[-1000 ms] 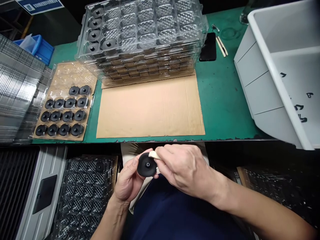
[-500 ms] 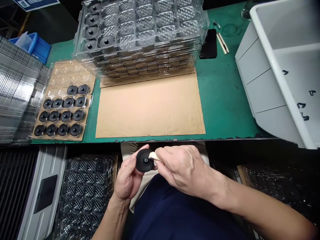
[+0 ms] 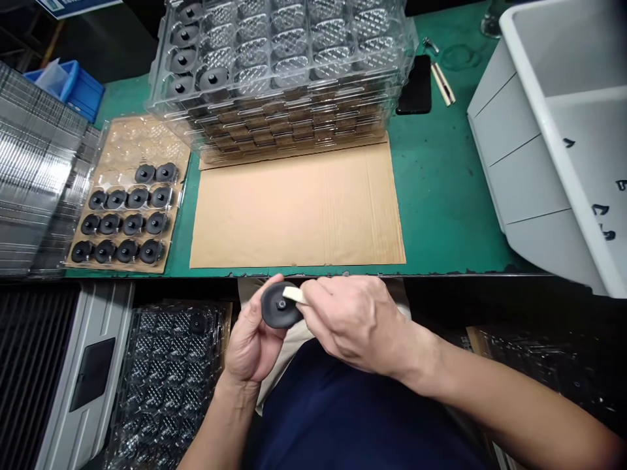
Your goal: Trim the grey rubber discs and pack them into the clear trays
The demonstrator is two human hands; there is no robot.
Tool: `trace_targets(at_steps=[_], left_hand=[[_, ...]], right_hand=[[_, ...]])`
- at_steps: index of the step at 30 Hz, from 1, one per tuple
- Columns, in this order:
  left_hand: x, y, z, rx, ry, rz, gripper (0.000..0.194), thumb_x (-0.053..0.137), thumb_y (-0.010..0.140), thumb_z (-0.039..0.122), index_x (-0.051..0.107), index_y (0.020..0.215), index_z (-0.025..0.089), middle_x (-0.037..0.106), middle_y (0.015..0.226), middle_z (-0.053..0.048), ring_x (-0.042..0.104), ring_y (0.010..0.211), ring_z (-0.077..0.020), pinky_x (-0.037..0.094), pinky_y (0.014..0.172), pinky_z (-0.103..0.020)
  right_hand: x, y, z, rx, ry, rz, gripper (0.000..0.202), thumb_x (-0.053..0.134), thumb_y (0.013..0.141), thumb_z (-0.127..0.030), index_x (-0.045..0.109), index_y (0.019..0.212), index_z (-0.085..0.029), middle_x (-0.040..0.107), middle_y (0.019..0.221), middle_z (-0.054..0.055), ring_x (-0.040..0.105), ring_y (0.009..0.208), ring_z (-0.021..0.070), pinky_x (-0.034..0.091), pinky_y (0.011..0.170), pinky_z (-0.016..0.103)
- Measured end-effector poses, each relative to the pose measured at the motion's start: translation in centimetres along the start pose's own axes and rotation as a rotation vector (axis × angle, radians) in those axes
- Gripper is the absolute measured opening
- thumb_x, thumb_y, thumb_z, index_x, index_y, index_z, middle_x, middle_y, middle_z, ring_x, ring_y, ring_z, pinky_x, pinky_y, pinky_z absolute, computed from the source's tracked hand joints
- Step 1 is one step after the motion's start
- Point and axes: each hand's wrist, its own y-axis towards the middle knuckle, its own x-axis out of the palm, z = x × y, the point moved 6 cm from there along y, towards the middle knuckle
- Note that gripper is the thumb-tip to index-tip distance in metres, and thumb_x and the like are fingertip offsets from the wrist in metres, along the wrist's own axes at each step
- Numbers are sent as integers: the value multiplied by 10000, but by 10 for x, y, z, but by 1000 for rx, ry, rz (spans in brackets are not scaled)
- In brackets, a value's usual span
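Observation:
A round black disc-shaped part (image 3: 274, 316) with a small raised stub at its centre is held by its rim in my left hand (image 3: 249, 336), just below the table edge. My right hand (image 3: 350, 320) is closed around a cream-coloured strip-like tool (image 3: 295, 295), most of it hidden by the fingers. The tool's exposed tip lies over the disc's upper face, beside the stub. Similar black discs (image 3: 133, 225) sit in rows in a clear plastic tray (image 3: 147, 137) at the left of the table.
Behind a cardboard sheet (image 3: 298, 215) stands a stack of clear trays (image 3: 294, 98). A black phone (image 3: 414, 85) and a cream tool (image 3: 443, 85) lie to its right. At far right is a grey bin (image 3: 519, 130) with small black scraps; at far left, stacked trays (image 3: 39, 156) and a blue box (image 3: 85, 91).
The tool's tip has shifted left across the disc towards the stub, and more of it shows. Both hands have moved up slightly in the picture, and the camera has turned a little.

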Motion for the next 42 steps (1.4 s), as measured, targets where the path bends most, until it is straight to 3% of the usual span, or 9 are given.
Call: trace_targets(at_steps=[3, 6, 13, 15, 20, 23, 26, 33, 42], left_hand=[[-4, 2, 10, 99, 36, 15, 420, 832, 843, 383, 761, 1230, 236, 803, 1145, -58, 748, 1047, -194, 599, 923, -251], [-5, 4, 0, -44, 63, -19, 366, 801, 876, 378, 774, 1192, 194, 806, 1099, -72, 755, 972, -188, 617, 869, -254], [3, 1, -34, -408, -22, -152, 410, 761, 868, 536, 800, 991, 147, 799, 886, -83, 740, 693, -215, 652, 645, -355], [6, 2, -31, -367, -64, -143, 353, 782, 862, 505, 800, 996, 179, 805, 947, -62, 753, 763, -207, 654, 713, -346], [3, 8, 1, 45, -30, -81, 410, 838, 839, 378, 743, 1235, 328, 773, 1228, -21, 726, 1111, -197, 582, 972, -305], [0, 7, 10, 174, 66, -85, 497, 883, 788, 326, 733, 1260, 364, 752, 1286, -23, 693, 1206, -236, 505, 1105, -377], [-3, 6, 8, 134, 82, -78, 473, 862, 813, 336, 736, 1268, 336, 756, 1273, -40, 695, 1192, -234, 525, 1082, -372], [0, 2, -18, -195, 19, -144, 344, 737, 905, 482, 797, 990, 154, 788, 943, -91, 729, 770, -231, 654, 626, -376], [5, 4, -12, -59, 3, 13, 337, 876, 777, 229, 780, 1099, 209, 783, 1061, -56, 727, 924, -191, 602, 834, -316]], right_hand=[[7, -5, 5, 112, 50, -10, 266, 429, 1051, -285, 511, 808, -215, 475, 615, -34, 440, 523, 154, 198, 551, 348], [8, -6, 8, 112, 35, -33, 220, 452, 1048, -257, 534, 850, -208, 541, 685, -19, 484, 575, 157, 219, 573, 338], [6, 5, -2, -277, -46, -100, 166, 635, 967, -292, 599, 1090, -185, 623, 918, 38, 544, 757, 212, 276, 629, 352], [5, 7, -5, -314, -48, -55, 152, 572, 992, -240, 604, 1127, -177, 629, 917, 40, 548, 761, 208, 279, 632, 348], [9, 5, 12, 90, 101, 5, 264, 455, 1044, -267, 569, 820, -186, 541, 646, -15, 448, 550, 141, 237, 571, 327], [15, 0, 14, 176, 158, -14, 267, 450, 1031, -278, 552, 798, -195, 504, 584, -36, 402, 498, 125, 201, 550, 318], [13, 1, 16, 180, 92, 6, 266, 450, 1039, -270, 566, 813, -189, 544, 625, -18, 443, 530, 130, 193, 562, 325], [11, 13, 7, -93, -1, -89, 172, 482, 1034, -214, 652, 1025, -186, 604, 845, 33, 510, 716, 188, 285, 640, 344], [11, 17, 15, 129, 204, 90, 305, 405, 1102, -290, 670, 1020, -164, 640, 838, 32, 578, 738, 151, 375, 665, 282]])
